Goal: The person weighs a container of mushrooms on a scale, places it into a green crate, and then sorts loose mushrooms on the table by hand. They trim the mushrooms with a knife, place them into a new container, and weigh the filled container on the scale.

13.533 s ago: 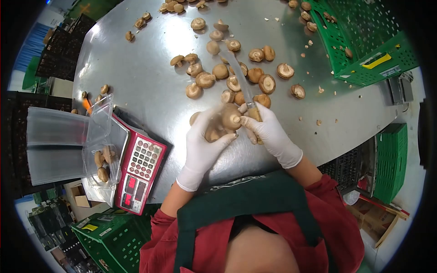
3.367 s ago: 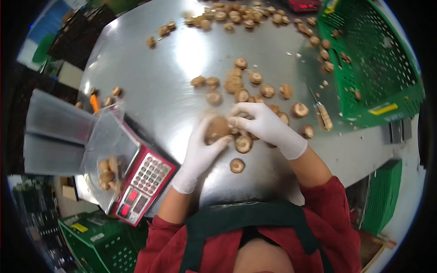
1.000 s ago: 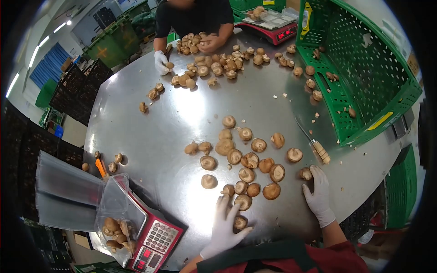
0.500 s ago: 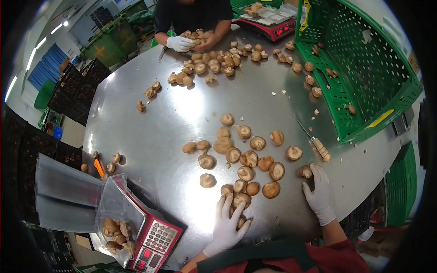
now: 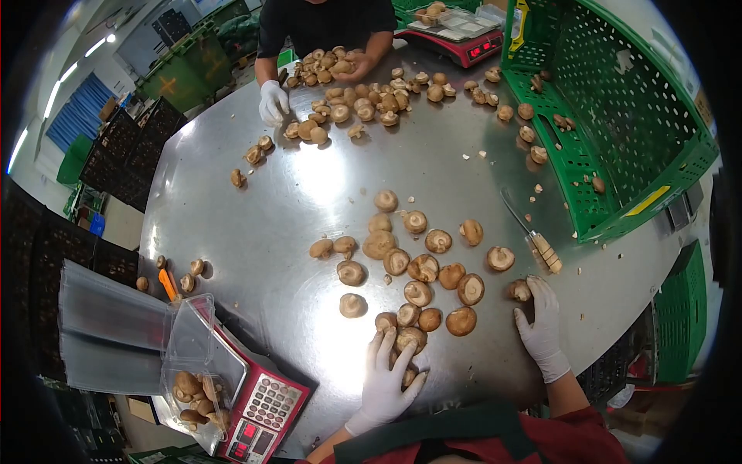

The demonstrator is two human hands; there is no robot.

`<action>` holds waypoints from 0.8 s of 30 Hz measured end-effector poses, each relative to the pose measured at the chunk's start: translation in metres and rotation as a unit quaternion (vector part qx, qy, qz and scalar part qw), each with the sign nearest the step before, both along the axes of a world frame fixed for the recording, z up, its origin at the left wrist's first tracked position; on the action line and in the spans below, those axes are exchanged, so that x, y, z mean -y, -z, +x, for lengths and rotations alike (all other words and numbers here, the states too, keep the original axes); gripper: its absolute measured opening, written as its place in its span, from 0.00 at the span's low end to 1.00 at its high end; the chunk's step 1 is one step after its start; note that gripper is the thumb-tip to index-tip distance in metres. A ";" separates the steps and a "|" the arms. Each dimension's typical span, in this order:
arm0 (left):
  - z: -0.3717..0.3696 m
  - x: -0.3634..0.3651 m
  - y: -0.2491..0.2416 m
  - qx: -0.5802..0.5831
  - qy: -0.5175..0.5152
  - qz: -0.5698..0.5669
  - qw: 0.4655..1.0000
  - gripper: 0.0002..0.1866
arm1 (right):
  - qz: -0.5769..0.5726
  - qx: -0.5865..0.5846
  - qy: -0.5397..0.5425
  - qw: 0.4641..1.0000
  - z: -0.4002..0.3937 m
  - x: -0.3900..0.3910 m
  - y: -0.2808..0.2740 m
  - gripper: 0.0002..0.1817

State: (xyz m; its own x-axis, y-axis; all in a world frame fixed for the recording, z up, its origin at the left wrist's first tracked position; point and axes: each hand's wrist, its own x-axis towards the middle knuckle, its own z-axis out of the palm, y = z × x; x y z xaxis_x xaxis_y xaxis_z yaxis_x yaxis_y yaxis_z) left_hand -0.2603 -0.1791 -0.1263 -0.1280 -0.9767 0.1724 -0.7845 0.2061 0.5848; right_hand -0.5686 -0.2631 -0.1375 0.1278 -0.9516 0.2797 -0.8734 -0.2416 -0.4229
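My left hand (image 5: pixel 386 387), in a white glove, lies with spread fingers over several brown mushrooms near the table's front. One mushroom (image 5: pixel 410 340) is partly under its fingertips, and another (image 5: pixel 410 377) shows by the thumb. My right hand (image 5: pixel 543 331), also gloved, rests on the metal table with its thumb apart from its fingers. A mushroom (image 5: pixel 519 291) touches its fingertips on the left side. Ahead of both hands lies a loose group of mushrooms (image 5: pixel 423 268), some caps up, some gills up.
A wooden-handled knife (image 5: pixel 543 254) lies right of the group. A green crate (image 5: pixel 618 108) leans at right. Front left is a red scale (image 5: pixel 267 402) with a clear mushroom box (image 5: pixel 197 398). A co-worker (image 5: pixel 328 31) stands across the table (image 5: pixel 255 209) behind a mushroom pile (image 5: pixel 359 104).
The co-worker's gloved hand has left the held mushrooms and moved down left to the tabletop. More mushrooms show by their bare hand. My own hands have stayed in place.
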 end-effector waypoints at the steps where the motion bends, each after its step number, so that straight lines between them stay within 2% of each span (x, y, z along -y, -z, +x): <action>1: 0.000 0.000 0.000 -0.001 0.000 -0.001 1.000 0.35 | 0.000 0.001 0.000 1.000 0.000 0.000 0.000 0.34; 13: 0.000 0.000 0.000 0.004 0.001 -0.005 1.000 0.34 | 0.001 0.004 0.002 1.000 0.000 -0.001 0.000 0.36; 16: 0.001 0.001 -0.002 -0.011 0.001 -0.020 1.000 0.34 | 0.050 0.066 0.013 0.996 -0.001 0.002 -0.005 0.37; 18: 0.003 0.001 0.003 -0.110 -0.010 0.017 0.994 0.40 | 0.055 0.144 0.016 0.988 0.004 0.009 -0.013 0.37; 19: 0.004 -0.001 0.007 -0.121 -0.024 0.016 0.992 0.42 | 0.058 0.158 0.011 0.986 0.004 0.015 -0.011 0.36; 21: 0.002 0.007 -0.005 -0.057 -0.050 -0.042 0.996 0.45 | 0.066 0.192 0.001 0.979 0.007 0.030 -0.007 0.34; 24: 0.004 0.016 -0.010 -0.039 -0.104 -0.048 0.993 0.47 | 0.098 0.274 -0.015 0.957 0.020 0.054 -0.006 0.29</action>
